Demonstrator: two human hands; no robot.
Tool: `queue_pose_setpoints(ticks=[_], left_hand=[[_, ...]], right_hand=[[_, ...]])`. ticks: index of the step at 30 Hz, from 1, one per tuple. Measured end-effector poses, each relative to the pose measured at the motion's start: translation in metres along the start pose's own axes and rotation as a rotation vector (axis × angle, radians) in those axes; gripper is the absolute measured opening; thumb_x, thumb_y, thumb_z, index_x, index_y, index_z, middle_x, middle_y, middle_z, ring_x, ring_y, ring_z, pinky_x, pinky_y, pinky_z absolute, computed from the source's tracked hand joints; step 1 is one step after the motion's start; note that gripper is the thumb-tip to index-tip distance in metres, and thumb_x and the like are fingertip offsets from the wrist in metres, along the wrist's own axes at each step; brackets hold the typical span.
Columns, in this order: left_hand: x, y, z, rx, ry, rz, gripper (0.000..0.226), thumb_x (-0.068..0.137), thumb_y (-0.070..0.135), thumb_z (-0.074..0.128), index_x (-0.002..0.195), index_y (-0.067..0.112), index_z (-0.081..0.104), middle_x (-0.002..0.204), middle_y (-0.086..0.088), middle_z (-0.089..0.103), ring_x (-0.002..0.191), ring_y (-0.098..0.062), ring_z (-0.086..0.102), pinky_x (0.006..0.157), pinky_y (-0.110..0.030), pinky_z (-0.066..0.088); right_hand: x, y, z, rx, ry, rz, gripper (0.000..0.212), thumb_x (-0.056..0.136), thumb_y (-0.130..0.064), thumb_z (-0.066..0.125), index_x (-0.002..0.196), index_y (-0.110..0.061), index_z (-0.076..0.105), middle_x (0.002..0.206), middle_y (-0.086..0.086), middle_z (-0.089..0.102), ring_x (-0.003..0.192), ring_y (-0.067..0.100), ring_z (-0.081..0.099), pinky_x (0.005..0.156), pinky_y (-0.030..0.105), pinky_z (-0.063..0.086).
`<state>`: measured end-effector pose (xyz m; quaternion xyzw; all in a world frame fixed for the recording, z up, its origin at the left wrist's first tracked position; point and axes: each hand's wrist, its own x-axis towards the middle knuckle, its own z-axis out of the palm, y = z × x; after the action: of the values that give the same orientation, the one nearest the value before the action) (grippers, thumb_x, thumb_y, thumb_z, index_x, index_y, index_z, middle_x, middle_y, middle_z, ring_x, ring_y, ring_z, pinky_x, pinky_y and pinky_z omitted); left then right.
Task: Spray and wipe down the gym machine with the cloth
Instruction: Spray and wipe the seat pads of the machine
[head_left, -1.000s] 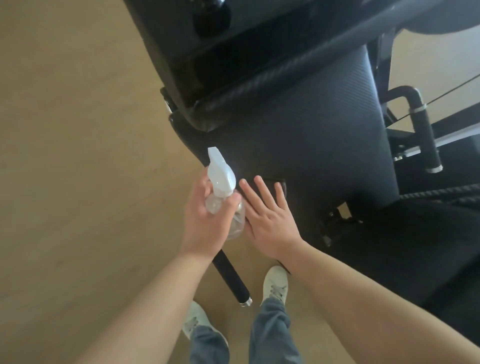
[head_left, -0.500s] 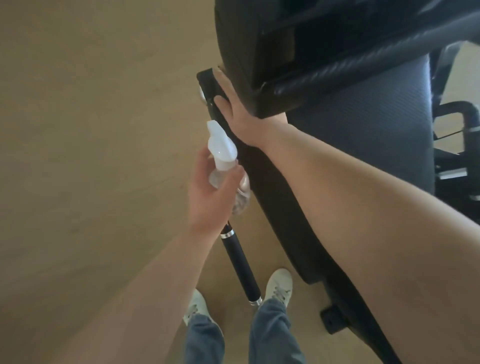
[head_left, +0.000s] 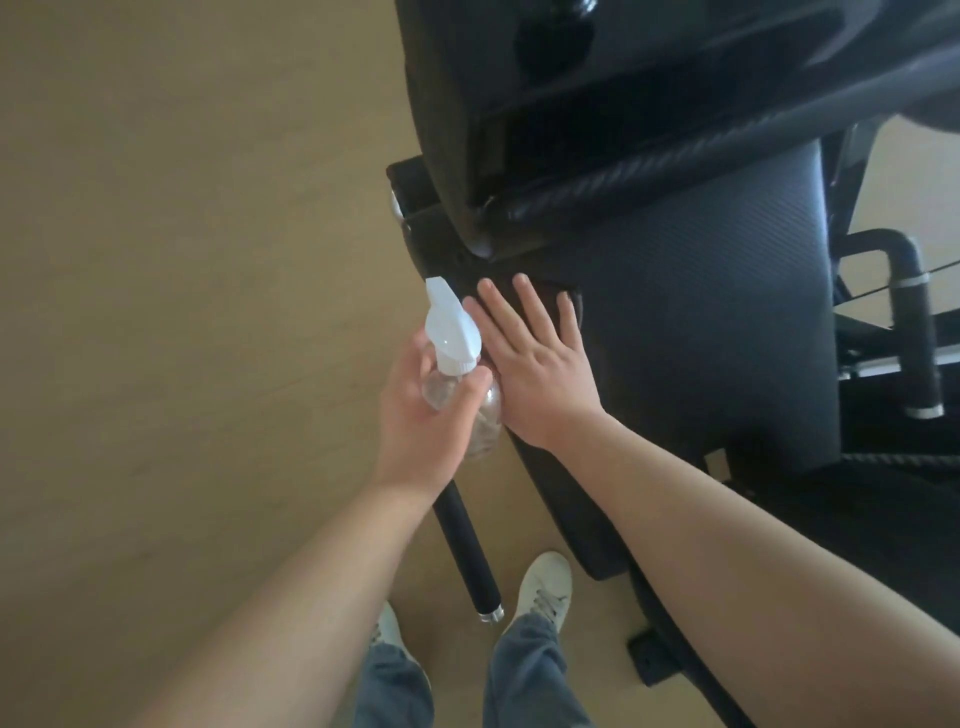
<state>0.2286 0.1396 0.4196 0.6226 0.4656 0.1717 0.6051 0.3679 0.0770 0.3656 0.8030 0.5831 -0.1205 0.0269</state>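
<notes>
The gym machine (head_left: 649, 130) fills the upper right of the frame, and its textured black seat pad (head_left: 701, 322) lies in the middle right. The right hand (head_left: 535, 374) rests flat on the left front part of this pad, with the fingers straight and a little spread. A dark rounded edge shows just past the fingertips. It may be the cloth, but I cannot tell.

Half a second before, this hand was stretched higher, to the corner of the frame under the backrest. Now it is back near the front of the pad. I judge this as one stroke of a wipe along the left edge, so the wiping is in progress and most of the pad is not yet done.

The spray bottle (head_left: 452, 338) is at the centre of the frame, touching the side of the right hand. The left hand (head_left: 421, 421) is closed around its clear body. Its long axis runs almost upright in the frame, and the white nozzle points to the top and slightly left, toward the frame corner.

Below the hands, a black handle bar (head_left: 467, 551) hangs over the tan floor (head_left: 182, 312), beside a white shoe (head_left: 545, 587).
</notes>
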Motion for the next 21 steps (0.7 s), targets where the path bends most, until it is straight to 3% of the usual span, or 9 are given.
queue_pose_setpoints(ticks=[2, 5, 6, 8, 12, 16, 17, 21], left_hand=[[0.007, 0.006, -0.002, -0.004, 0.020, 0.000, 0.038, 0.085, 0.035, 0.068, 0.121, 0.037, 0.057, 0.114, 0.011, 0.069, 0.107, -0.006, 0.067, 0.086, -0.018, 0.055], [0.015, 0.011, -0.003, -0.019, 0.078, 0.034, 0.029, 0.091, 0.026, 0.068, 0.118, 0.026, 0.059, 0.107, 0.007, 0.069, 0.097, -0.016, 0.070, 0.087, -0.032, 0.058], [0.017, 0.012, -0.002, -0.019, 0.090, 0.043, 0.028, 0.093, 0.023, 0.068, 0.120, 0.026, 0.058, 0.107, 0.007, 0.069, 0.096, -0.016, 0.070, 0.085, -0.031, 0.057], [0.018, 0.014, 0.002, -0.014, 0.099, 0.044, 0.031, 0.094, 0.024, 0.067, 0.124, 0.029, 0.056, 0.111, 0.008, 0.069, 0.098, -0.009, 0.068, 0.082, -0.021, 0.052], [0.018, 0.020, 0.023, -0.014, 0.037, 0.062, 0.048, 0.087, 0.034, 0.067, 0.133, 0.028, 0.054, 0.117, 0.005, 0.068, 0.107, -0.004, 0.065, 0.080, -0.009, 0.049], [0.015, 0.021, 0.038, -0.007, -0.012, 0.078, 0.058, 0.088, 0.031, 0.069, 0.142, 0.029, 0.049, 0.122, 0.005, 0.067, 0.114, -0.007, 0.064, 0.082, -0.007, 0.049], [0.013, 0.021, 0.041, -0.016, -0.005, 0.082, 0.061, 0.086, 0.035, 0.069, 0.143, 0.029, 0.048, 0.124, 0.004, 0.066, 0.115, -0.008, 0.064, 0.085, -0.010, 0.051], [0.014, 0.023, 0.058, 0.030, 0.003, 0.102, 0.078, 0.077, 0.053, 0.067, 0.148, 0.029, 0.043, 0.135, 0.000, 0.061, 0.122, -0.016, 0.062, 0.099, -0.033, 0.058]], right_hand=[[0.028, -0.003, -0.018, 0.055, 0.048, 0.065, 0.071, 0.102, -0.047, 0.020, 0.167, -0.029, 0.000, 0.176, -0.005, -0.002, 0.161, 0.027, -0.014, 0.125, 0.055, -0.014], [0.067, 0.001, -0.043, 0.202, 0.138, 0.177, 0.055, 0.110, -0.044, 0.026, 0.162, -0.025, 0.033, 0.167, 0.004, 0.036, 0.160, 0.030, 0.014, 0.129, 0.056, -0.003], [0.074, 0.008, -0.047, 0.235, 0.149, 0.197, 0.055, 0.110, -0.045, 0.026, 0.159, -0.024, 0.039, 0.164, 0.007, 0.041, 0.158, 0.031, 0.019, 0.129, 0.055, -0.001], [0.074, 0.030, -0.045, 0.216, 0.159, 0.211, 0.056, 0.110, -0.048, 0.025, 0.159, -0.025, 0.039, 0.165, 0.006, 0.039, 0.159, 0.030, 0.017, 0.130, 0.054, -0.002], [0.050, 0.097, -0.035, 0.177, 0.203, 0.332, 0.060, 0.110, -0.049, 0.023, 0.164, -0.024, 0.024, 0.174, 0.002, 0.016, 0.162, 0.028, 0.001, 0.130, 0.053, -0.003], [0.048, 0.084, -0.031, 0.231, 0.238, 0.425, 0.061, 0.109, -0.046, 0.022, 0.166, -0.026, 0.018, 0.175, -0.002, 0.011, 0.162, 0.028, -0.003, 0.128, 0.055, -0.007], [0.044, 0.073, -0.029, 0.211, 0.229, 0.378, 0.061, 0.109, -0.047, 0.022, 0.167, -0.027, 0.017, 0.175, -0.004, 0.010, 0.162, 0.028, -0.004, 0.127, 0.056, -0.008], [0.012, 0.067, -0.014, 0.007, 0.050, -0.103, 0.070, 0.103, -0.057, 0.016, 0.167, -0.032, 0.007, 0.176, -0.008, 0.000, 0.162, 0.024, -0.009, 0.129, 0.054, -0.007]])
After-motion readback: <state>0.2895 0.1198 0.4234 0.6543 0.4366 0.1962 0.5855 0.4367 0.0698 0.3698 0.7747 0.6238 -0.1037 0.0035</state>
